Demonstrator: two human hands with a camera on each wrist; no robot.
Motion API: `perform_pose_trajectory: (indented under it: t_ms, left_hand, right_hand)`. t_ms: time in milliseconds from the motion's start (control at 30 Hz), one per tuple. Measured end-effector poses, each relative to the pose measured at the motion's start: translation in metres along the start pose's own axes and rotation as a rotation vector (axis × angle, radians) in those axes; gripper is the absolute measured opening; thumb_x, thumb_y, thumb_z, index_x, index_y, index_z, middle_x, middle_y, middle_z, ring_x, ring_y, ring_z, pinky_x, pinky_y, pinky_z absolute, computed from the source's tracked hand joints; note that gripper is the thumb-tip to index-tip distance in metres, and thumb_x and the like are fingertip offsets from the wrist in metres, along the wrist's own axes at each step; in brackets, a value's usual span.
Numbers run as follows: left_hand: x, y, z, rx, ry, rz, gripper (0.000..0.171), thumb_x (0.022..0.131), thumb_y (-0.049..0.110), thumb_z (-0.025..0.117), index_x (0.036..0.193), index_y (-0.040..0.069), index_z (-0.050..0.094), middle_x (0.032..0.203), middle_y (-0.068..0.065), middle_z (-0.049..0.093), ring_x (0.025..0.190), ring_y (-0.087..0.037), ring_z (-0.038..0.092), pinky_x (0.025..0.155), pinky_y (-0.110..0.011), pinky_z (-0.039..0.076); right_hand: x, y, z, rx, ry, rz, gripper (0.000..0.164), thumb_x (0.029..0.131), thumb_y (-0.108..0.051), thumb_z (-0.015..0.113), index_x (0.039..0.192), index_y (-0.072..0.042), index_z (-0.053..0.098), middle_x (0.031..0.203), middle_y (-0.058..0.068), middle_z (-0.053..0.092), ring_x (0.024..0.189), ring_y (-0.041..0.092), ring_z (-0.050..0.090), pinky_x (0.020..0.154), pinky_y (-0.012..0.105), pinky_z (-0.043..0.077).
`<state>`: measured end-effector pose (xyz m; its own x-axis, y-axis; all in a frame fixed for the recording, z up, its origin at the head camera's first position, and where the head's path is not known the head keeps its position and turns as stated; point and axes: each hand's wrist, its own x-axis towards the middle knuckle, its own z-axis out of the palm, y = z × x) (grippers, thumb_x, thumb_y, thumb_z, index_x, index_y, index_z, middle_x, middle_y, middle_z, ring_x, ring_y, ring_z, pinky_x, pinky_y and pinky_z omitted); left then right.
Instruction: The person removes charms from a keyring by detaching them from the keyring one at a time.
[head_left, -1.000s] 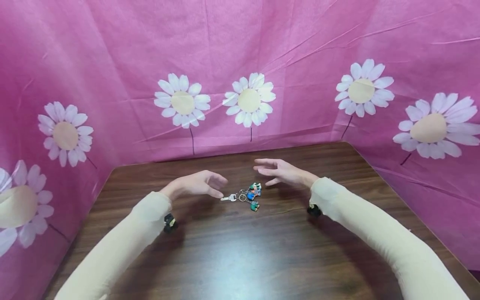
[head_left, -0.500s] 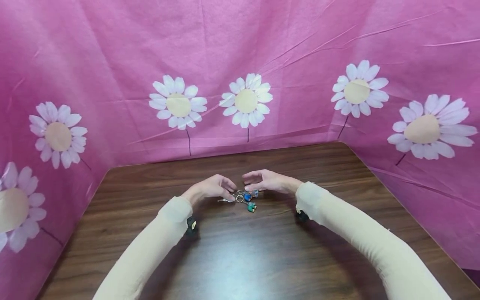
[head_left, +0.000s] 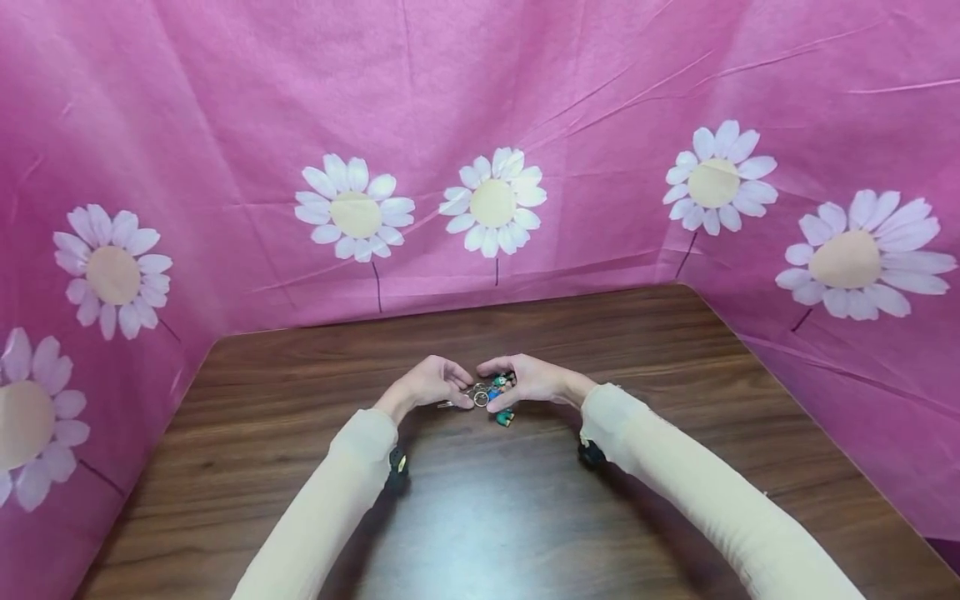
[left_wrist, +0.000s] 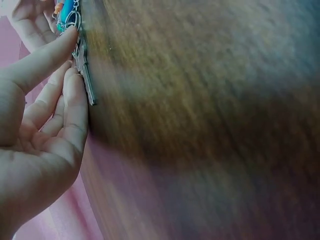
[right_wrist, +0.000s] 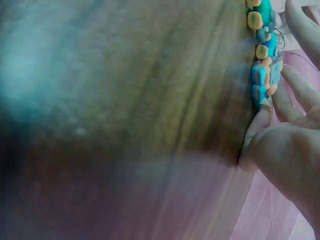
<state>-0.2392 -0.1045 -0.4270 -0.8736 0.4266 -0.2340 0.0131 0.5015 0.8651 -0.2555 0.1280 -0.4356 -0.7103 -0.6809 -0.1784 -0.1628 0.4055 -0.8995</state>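
A bunch with a metal split ring [head_left: 481, 400], a silver key [left_wrist: 85, 70] and small rubbery figurine charms lies on the table between both hands. One charm is green [head_left: 505, 418]; the right wrist view shows a blue one [right_wrist: 271, 46] and an orange-and-blue one [right_wrist: 273, 75]. My left hand [head_left: 427, 385] reaches in from the left, its thumb close to the ring and its fingers beside the key. From the other side my right hand [head_left: 534, 379] spreads thumb and fingers around the charms. Neither hand plainly pinches anything. The right hand partly covers the charms.
The bunch rests on a brown wood-grain table [head_left: 465, 508]. Pink cloth [head_left: 600, 100] printed with large white daisies [head_left: 492, 202] hangs behind the table and along both sides. A small dark device [head_left: 398, 469] sits at the left wrist, another [head_left: 592, 454] at the right.
Both hands have moved inward from either side and down to the bunch. The right fingers and thumb now reach around the charms; the bunch itself has barely moved.
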Motion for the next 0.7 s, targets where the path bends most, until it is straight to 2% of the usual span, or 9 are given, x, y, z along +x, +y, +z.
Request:
perform_pose_trajectory:
  t_ms: [233,567,700]
  left_hand:
    - [-0.0003,0.0010,0.0007,0.025,0.020,0.005,0.035,0.075,-0.003,0.086,0.107,-0.008,0.071,0.099,-0.013,0.075,0.088,-0.014,0.068,0.085,-0.028,0.056]
    - [0.0006,0.0056,0.0047,0.094,0.070,-0.050,0.031,0.074,0.002,0.089,0.100,0.000,0.074,0.088,-0.004,0.072,0.078,-0.010,0.063,0.072,-0.024,0.054]
    - [-0.0009,0.0066,0.0071,0.143,0.095,-0.056,0.029,0.074,0.005,0.089,0.099,0.003,0.074,0.086,-0.001,0.071,0.079,-0.011,0.063,0.072,-0.025,0.054]
  right_hand:
    - [-0.0005,0.0060,0.0046,-0.020,0.031,-0.014,0.069,0.080,-0.012,0.088,0.141,-0.002,0.056,0.136,0.012,0.057,0.112,0.019,0.061,0.099,0.031,0.049]
    - [-0.0039,0.0049,0.0072,-0.070,0.063,0.005,0.060,0.083,-0.016,0.086,0.137,-0.006,0.061,0.136,0.010,0.055,0.113,0.019,0.058,0.098,0.033,0.050]
    - [-0.0030,0.0042,0.0084,-0.080,0.062,-0.002,0.058,0.084,-0.017,0.085,0.137,-0.007,0.062,0.135,0.010,0.056,0.114,0.020,0.057,0.099,0.034,0.049]
